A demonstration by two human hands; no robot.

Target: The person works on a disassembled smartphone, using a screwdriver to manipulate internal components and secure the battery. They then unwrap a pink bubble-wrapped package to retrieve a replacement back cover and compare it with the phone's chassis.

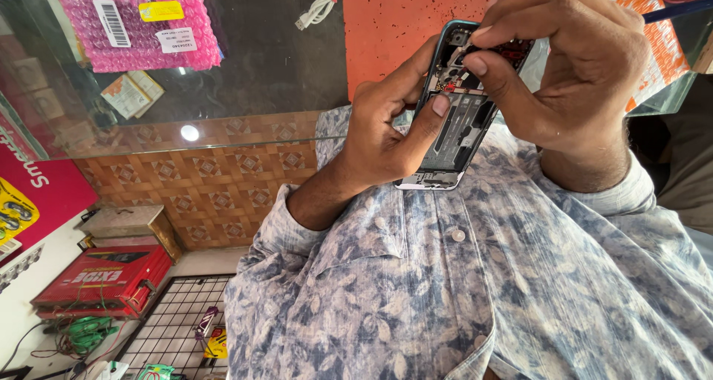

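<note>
The person holds an opened smartphone [460, 105] up close to the chest, above the edge of a glass counter [260, 68], its back cover off so the dark battery slab, thin metal shields and small circuit parts show inside a pale blue rounded frame. The left hand [386, 127] wraps the phone's lower half from the side, fingers curled behind it and the thumb pressed flat across the battery. The right hand [572, 68] closes over the top end, thumb and forefinger pinched down onto the board near the camera cut-out; whether they grip a small part there I cannot tell. Both sleeves belong to a crinkled blue-and-cream leaf-print shirt [445, 291]. On the smooth glass lie a pink bubble-wrap pouch [137, 23] with paper labels, an orange mat [401, 23] and a coiled white cable [321, 7]. Below stand a red rectangular box [104, 280] and a black wire grid [174, 328].
</note>
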